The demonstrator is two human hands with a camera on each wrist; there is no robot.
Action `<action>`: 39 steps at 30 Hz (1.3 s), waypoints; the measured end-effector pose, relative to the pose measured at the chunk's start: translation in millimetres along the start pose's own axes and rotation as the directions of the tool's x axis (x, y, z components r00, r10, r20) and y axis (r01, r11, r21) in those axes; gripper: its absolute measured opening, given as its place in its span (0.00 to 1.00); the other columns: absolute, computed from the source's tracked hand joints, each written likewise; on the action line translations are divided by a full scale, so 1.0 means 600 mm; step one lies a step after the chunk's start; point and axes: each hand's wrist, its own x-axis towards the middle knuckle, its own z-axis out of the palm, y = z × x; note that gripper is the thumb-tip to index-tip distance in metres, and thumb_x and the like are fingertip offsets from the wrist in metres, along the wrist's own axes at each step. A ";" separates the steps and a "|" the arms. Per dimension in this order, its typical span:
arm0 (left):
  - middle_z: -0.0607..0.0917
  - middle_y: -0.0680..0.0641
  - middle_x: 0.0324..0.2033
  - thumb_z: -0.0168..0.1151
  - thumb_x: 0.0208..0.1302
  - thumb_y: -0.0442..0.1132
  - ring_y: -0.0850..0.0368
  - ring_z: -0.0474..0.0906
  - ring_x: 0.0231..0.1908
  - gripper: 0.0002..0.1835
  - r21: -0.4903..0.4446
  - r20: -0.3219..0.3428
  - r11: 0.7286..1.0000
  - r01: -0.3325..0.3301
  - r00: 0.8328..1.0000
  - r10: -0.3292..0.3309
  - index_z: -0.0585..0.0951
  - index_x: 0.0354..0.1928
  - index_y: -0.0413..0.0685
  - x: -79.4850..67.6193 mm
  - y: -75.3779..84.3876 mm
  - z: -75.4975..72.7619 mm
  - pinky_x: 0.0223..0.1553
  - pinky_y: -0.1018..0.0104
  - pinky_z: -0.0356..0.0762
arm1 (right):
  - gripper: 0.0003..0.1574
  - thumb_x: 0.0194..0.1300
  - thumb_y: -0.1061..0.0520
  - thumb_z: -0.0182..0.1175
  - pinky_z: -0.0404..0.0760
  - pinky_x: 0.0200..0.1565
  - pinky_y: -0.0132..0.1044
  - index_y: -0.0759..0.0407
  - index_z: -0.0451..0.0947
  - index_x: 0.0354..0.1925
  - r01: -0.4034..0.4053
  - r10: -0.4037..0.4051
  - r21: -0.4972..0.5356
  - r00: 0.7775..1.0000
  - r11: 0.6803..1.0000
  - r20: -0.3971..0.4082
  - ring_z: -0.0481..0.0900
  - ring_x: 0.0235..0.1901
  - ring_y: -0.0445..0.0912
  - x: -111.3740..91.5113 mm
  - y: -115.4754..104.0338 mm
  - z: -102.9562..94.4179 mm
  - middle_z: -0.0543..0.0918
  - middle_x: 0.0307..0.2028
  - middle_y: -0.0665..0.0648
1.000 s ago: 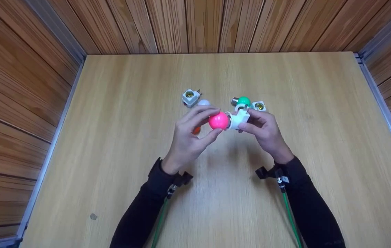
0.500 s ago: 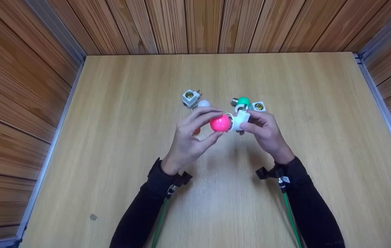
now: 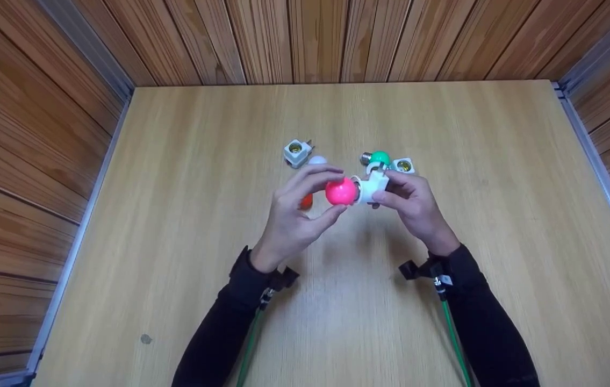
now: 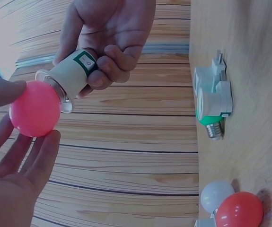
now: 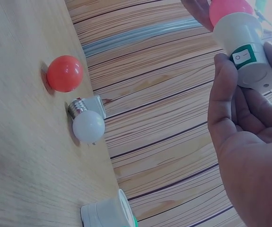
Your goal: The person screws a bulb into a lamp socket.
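A pink light bulb (image 3: pixel 341 192) is pinched between the thumb and fingers of my left hand (image 3: pixel 296 201). Its metal base, partly visible in the left wrist view, sits at the mouth of a white lamp socket (image 4: pixel 72 75), at least partly inside. My right hand (image 3: pixel 415 207) grips the socket's other end. A rocker switch with a green surround (image 5: pixel 243 56) shows on its side in the right wrist view. Both hands are raised above the table, with the bulb and socket lying sideways between them.
On the table (image 3: pixel 202 215) behind the hands lie a white cube socket with prongs (image 3: pixel 298 153), a white bulb (image 5: pixel 88 126) and a red-orange bulb (image 5: pixel 65 74). To the right are a green bulb (image 3: pixel 380 158) and another white socket (image 3: pixel 404 165). Wood-patterned walls (image 3: pixel 315 43) surround the table.
The pink bulb and socket shift slightly right, then back left, staying together. More of the red-orange bulb shows beside my left hand now. Both hands keep their hold.
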 end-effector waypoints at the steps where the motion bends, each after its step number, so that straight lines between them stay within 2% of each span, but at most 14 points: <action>1: 0.86 0.41 0.59 0.77 0.64 0.36 0.54 0.85 0.59 0.23 -0.003 -0.006 1.000 0.012 1.000 -0.012 0.84 0.60 0.39 0.000 0.000 0.000 0.64 0.63 0.87 | 0.20 0.73 0.72 0.58 0.88 0.42 0.27 0.55 0.86 0.55 0.003 -0.003 -0.010 1.000 1.000 -0.005 0.84 0.39 0.37 0.000 0.000 0.001 0.90 0.45 0.44; 4: 0.85 0.40 0.59 0.77 0.64 0.38 0.52 0.84 0.60 0.26 -0.009 -0.025 0.997 0.072 0.997 -0.072 0.82 0.62 0.37 0.000 0.000 0.000 0.61 0.64 0.89 | 0.18 0.70 0.73 0.62 0.88 0.44 0.27 0.66 0.84 0.56 0.019 -0.021 -0.051 0.999 0.999 -0.035 0.84 0.41 0.37 0.000 0.000 0.003 0.91 0.47 0.44; 7: 0.85 0.39 0.59 0.75 0.67 0.40 0.52 0.85 0.57 0.26 0.004 -0.039 0.987 0.160 0.986 -0.160 0.81 0.64 0.37 0.000 0.000 0.000 0.56 0.65 0.91 | 0.20 0.67 0.73 0.65 0.88 0.48 0.26 0.77 0.80 0.57 0.033 -0.039 -0.087 0.997 0.996 -0.067 0.84 0.43 0.37 0.000 0.000 0.005 0.91 0.49 0.43; 11: 0.87 0.42 0.58 0.73 0.69 0.42 0.55 0.87 0.50 0.26 0.027 -0.031 0.965 0.260 0.965 -0.259 0.80 0.65 0.41 0.000 -0.001 0.000 0.49 0.67 0.92 | 0.24 0.66 0.74 0.67 0.88 0.52 0.26 0.79 0.78 0.59 0.031 -0.039 -0.101 0.996 0.994 -0.085 0.84 0.47 0.38 -0.002 0.002 0.005 0.90 0.51 0.43; 14: 0.87 0.44 0.57 0.74 0.68 0.44 0.56 0.87 0.48 0.27 0.035 -0.020 0.956 0.290 0.957 -0.289 0.80 0.65 0.42 -0.001 -0.001 0.001 0.47 0.67 0.92 | 0.25 0.65 0.74 0.67 0.88 0.53 0.26 0.78 0.78 0.60 0.028 -0.036 -0.093 0.996 0.995 -0.084 0.84 0.48 0.38 -0.002 0.003 0.006 0.89 0.52 0.44; 23: 0.88 0.42 0.56 0.76 0.66 0.42 0.54 0.88 0.49 0.26 0.016 -0.024 0.968 0.249 0.968 -0.248 0.82 0.62 0.39 -0.001 -0.001 0.001 0.51 0.66 0.92 | 0.26 0.61 0.76 0.69 0.88 0.54 0.27 0.78 0.78 0.58 0.045 -0.050 -0.083 0.996 0.996 -0.068 0.84 0.51 0.39 -0.001 -0.003 0.010 0.88 0.52 0.45; 27: 0.88 0.42 0.56 0.77 0.66 0.42 0.54 0.88 0.51 0.26 0.008 -0.029 0.971 0.239 0.971 -0.239 0.82 0.63 0.40 0.000 0.002 0.002 0.53 0.67 0.91 | 0.27 0.60 0.77 0.69 0.88 0.54 0.27 0.77 0.78 0.58 0.055 -0.061 -0.088 0.996 0.995 -0.067 0.84 0.51 0.39 -0.002 -0.004 0.010 0.88 0.52 0.45; 39: 0.87 0.43 0.56 0.76 0.66 0.41 0.56 0.87 0.53 0.26 -0.010 -0.025 0.983 0.184 0.982 -0.185 0.83 0.63 0.41 -0.003 0.001 0.002 0.56 0.67 0.90 | 0.25 0.61 0.77 0.68 0.89 0.53 0.26 0.83 0.77 0.57 0.057 -0.061 -0.052 0.995 0.997 -0.077 0.85 0.47 0.36 -0.001 0.000 0.007 0.90 0.49 0.43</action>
